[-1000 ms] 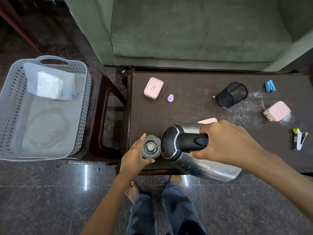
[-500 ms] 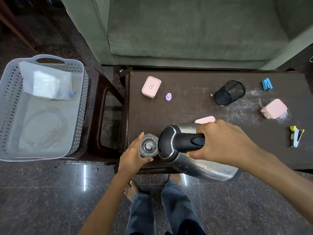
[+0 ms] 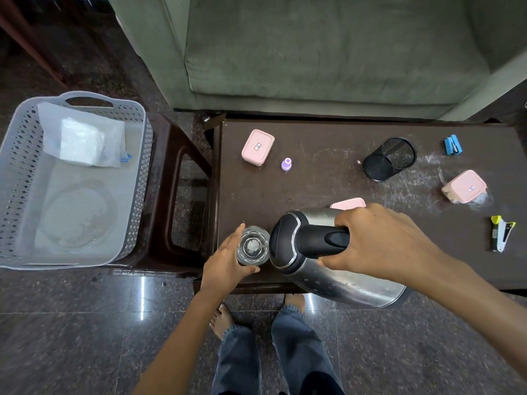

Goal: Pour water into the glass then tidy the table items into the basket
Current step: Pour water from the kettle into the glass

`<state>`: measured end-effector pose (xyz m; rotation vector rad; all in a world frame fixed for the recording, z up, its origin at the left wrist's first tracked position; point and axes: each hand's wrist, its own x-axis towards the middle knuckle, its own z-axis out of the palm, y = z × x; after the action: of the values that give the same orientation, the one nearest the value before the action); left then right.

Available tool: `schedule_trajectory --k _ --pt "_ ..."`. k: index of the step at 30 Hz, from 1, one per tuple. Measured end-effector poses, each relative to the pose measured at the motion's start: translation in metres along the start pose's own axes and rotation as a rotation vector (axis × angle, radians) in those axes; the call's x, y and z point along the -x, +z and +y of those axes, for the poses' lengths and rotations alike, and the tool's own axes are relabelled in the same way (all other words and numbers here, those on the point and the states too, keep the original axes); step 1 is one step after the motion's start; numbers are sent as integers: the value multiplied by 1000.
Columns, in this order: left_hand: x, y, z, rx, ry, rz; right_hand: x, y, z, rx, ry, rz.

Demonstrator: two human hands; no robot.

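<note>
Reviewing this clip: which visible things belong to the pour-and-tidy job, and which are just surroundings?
Job:
kettle, held by right hand
glass, held by left hand
basket
pink boxes
purple cap
mesh cup
blue stapler
yellow stapler

Surroundings:
sofa
stool

The kettle (image 3: 328, 252) has eased a little closer to the glass (image 3: 252, 246), lid nearly touching.

Our left hand (image 3: 228, 260) curls loosely, fingers spread and thumb forward, forearm reaching up from below. Our right hand (image 3: 379, 240) is clenched tight, knuckles up, wrist apparently bent inward, its forearm angling in from the lower right.
</note>
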<state>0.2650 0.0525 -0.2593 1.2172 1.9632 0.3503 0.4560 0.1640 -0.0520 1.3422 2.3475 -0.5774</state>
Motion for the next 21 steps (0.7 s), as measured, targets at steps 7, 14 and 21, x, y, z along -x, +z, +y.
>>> schedule_trajectory --k 7,14,21 --pt "0 0 1 -16 -4 4 -1 -1 -1 -8 6 -5" --pt "1 -1 2 -13 -11 5 -1 0 -2 -9 8 7" --pt "2 -2 3 -12 -13 3 0 0 -3 -13 12 11"
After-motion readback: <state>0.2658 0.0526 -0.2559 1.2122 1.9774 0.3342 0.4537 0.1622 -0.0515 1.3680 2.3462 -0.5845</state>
